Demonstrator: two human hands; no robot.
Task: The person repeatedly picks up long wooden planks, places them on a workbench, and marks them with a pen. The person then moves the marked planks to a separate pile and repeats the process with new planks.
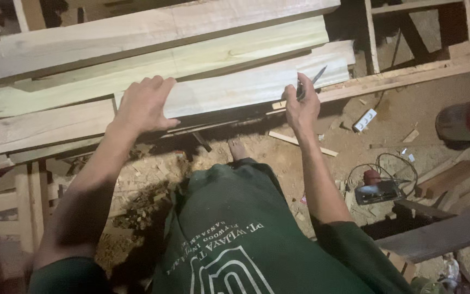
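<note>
At the far left, pale rough-sawn planks point(39, 125) lie stacked at a slant, their ends reaching out past the frame edge, with a slatted wooden frame point(6, 201) below them near the ground. The left hand point(143, 106) rests palm down on the near end of a long pale board point(246, 87), fingers point(156, 83) spread flat and curled slightly over its upper edge, thumb hooked along the front face; it presses on the wood rather than closing around anything. The board runs rightward across the stack, lying on top of the other boards, with two more lengths point(153, 32) above it in the picture.

Below the board, sawdust and wood shavings point(148, 185) cover the dirt floor, and a bare foot point(239, 148) shows just above the person's dark green shirt point(235, 228). A thin wood strip point(300, 142) lies on the floor beside the foot.

The right hand point(302, 106) sits at the lower edge of the board toward its right end, fingers point(300, 88) closed around a slim pencil-like tool point(314, 79) whose tip points up and right across the wood's face.

Further right, a white power strip point(364, 120) lies on the floor, and near it a red-and-grey power tool point(379, 188) with a looping black cord point(395, 163). A dark plank point(441, 235) and loose offcuts point(452, 174) lie at the right edge.
</note>
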